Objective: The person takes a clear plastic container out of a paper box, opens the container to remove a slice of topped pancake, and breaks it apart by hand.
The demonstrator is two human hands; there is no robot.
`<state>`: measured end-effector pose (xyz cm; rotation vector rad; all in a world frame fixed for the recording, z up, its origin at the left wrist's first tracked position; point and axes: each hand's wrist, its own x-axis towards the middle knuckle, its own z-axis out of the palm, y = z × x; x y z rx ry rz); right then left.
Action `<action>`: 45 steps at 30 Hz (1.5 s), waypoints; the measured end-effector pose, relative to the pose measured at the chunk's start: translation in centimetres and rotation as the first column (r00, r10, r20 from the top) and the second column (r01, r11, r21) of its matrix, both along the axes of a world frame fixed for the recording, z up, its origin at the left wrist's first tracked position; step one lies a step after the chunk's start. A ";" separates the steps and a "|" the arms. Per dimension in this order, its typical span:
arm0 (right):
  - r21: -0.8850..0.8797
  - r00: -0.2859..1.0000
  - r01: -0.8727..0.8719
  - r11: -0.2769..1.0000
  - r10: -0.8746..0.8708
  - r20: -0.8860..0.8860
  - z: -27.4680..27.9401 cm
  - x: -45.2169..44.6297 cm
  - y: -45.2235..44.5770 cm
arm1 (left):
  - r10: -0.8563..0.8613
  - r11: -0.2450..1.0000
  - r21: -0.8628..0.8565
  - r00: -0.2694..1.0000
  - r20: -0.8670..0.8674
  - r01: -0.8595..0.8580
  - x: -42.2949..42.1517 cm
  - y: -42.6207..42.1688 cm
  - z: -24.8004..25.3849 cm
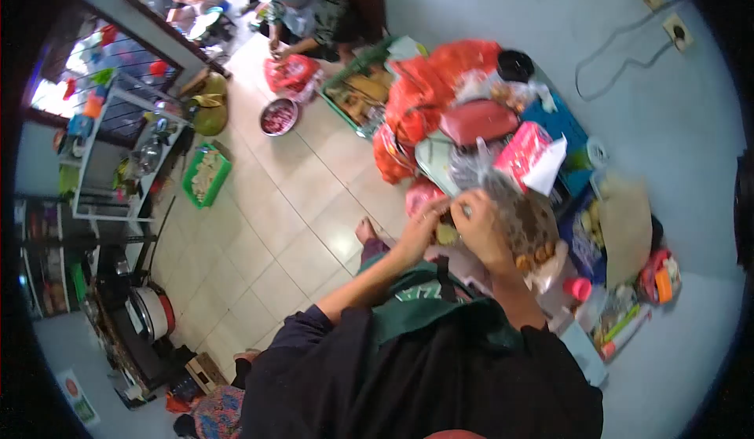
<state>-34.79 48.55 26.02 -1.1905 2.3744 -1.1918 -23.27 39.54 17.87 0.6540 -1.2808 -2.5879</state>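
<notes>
My left hand (424,225) and my right hand (477,221) are close together in front of my body, fingers bent inward. What they pinch between them is too small and blurred to name. Just right of my right hand sits a clear plastic bag (525,223) with brown contents. Round brown pieces (536,258) lie at its lower edge. Below and between my hands a pale yellowish thing (446,235) shows in part. A pink bag (422,195) is just beyond my left hand.
Red plastic bags (428,85), a red pouch (479,122) and a green crate (330,101) are piled along the wall. On the tiled floor stand a bowl of reddish pieces (279,117) and a green basket (206,176). Another person (310,15) crouches beyond.
</notes>
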 end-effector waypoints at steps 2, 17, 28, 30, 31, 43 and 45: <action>0.006 0.999 -0.022 1.000 0.022 -0.022 0.1 0.3 -0.4 | 0.011 0.999 0.053 0.999 -0.037 -0.009 0.1 0.0 0.6; -0.062 0.997 -0.022 0.998 0.026 0.067 -0.3 1.2 -3.0 | 0.072 0.996 0.066 0.981 -0.178 -0.062 1.5 -1.9 1.6; -0.086 0.965 0.132 0.988 -0.108 0.238 2.4 -1.2 -1.5 | 0.100 0.965 0.259 0.978 -0.185 -0.049 2.3 -2.6 4.6; -0.129 0.956 0.096 0.987 -0.055 0.289 3.2 -0.7 -1.5 | 0.113 0.967 0.249 0.972 -0.205 -0.060 1.9 -2.4 4.6; -0.149 0.950 0.110 0.983 -0.060 0.307 2.7 -0.9 -1.5 | 0.150 0.960 0.266 0.966 -0.209 -0.091 1.6 -2.4 5.0; -0.478 0.973 0.029 0.878 0.085 0.216 1.4 0.6 -0.6 | 0.303 0.932 0.299 0.894 -0.331 -0.205 1.1 -4.1 5.0; -0.492 0.965 0.021 0.870 0.110 0.237 1.6 0.5 -0.4 | 0.293 0.928 0.326 0.893 -0.341 -0.181 1.0 -4.2 5.0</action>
